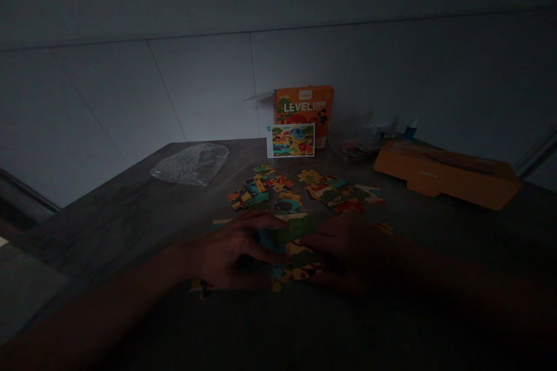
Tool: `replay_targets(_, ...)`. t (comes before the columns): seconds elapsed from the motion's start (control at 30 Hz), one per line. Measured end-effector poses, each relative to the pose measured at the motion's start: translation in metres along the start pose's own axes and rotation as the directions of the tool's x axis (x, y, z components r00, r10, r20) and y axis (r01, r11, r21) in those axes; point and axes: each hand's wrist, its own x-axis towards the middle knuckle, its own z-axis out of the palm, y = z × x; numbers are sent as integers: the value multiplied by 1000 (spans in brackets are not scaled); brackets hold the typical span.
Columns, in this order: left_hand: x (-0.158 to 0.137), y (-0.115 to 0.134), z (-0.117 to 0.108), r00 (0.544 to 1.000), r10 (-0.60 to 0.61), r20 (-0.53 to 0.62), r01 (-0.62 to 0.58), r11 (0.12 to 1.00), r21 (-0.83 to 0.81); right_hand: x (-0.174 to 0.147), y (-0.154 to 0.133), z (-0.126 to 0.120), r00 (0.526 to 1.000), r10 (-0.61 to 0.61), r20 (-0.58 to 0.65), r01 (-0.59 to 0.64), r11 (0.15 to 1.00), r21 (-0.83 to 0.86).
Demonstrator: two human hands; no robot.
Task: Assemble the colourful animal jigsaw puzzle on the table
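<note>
In the dim head view, a partly joined jigsaw puzzle (pixel 298 255) with green, blue and yellow printing lies on the grey table before me. My left hand (pixel 243 243) rests over its left part, fingers stretched and spread across the pieces. At the right side, my right hand (pixel 350 252) grips a puzzle piece (pixel 311 258) at the edge of the joined part, its fingers bent and partly lost in shadow. A loose piece (pixel 202 288) shows below my left wrist. Beyond my hands lie several more loose puzzle pieces (pixel 256 185) in a scattered pile.
A picture card (pixel 290 142) leans against an upright orange "LEVEL UP!" box (pixel 304 105) by the wall. On the left lies a clear plastic bag (pixel 191 165). Another bag of pieces (pixel 354 148) and an open orange tray (pixel 448 177) stand at the right.
</note>
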Motion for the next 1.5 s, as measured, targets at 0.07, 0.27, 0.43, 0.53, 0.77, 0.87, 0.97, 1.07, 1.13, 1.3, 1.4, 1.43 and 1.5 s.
replay_targets(0.07,0,0,0,1000,-9,9,9,1000,0,0,-1,0,1000,13,0,-13,1000,0)
replay_targets(0.27,-1,0,1,1000,-12,-9,12,1000,-14,3,-5,-6,996,91,27,-93,989,114)
replay_targets(0.43,-2,0,1,1000,-21,-7,21,1000,-9,5,-7,-10,982,179,55,-186,969,165)
replay_targets(0.53,-1,1,0,1000,-27,5,27,1000,-7,6,-5,-10,975,207,77,-218,961,169)
replay_targets(0.77,0,2,-2,1000,-18,12,18,1000,4,7,-6,-8,965,243,96,-254,958,131)
replay_targets(0.87,1,2,-3,1000,-15,15,15,1000,8,8,-6,-8,969,234,82,-243,960,140)
replay_targets(0.97,1,2,-2,1000,-11,16,11,1000,6,8,-6,-8,973,220,70,-228,963,145)
replay_targets(1.07,1,1,-1,1000,-2,4,2,1000,5,7,-6,-7,971,229,71,-237,962,137)
replay_targets(1.13,0,0,0,1000,3,1,-3,1000,-5,7,-6,-6,967,245,75,-254,957,138)
replay_targets(1.3,0,0,1,1000,-8,9,8,1000,1,7,-3,-4,968,237,79,-245,963,113)
replay_targets(1.4,-1,0,1,1000,-2,5,2,1000,13,7,-1,-3,979,193,66,-199,975,104)
replay_targets(1.43,-1,0,1,1000,-2,6,2,1000,14,6,-2,-3,980,187,65,-194,974,120)
replay_targets(1.5,-1,0,1,1000,-8,7,8,1000,13,4,-4,-1,982,185,36,-188,972,143)
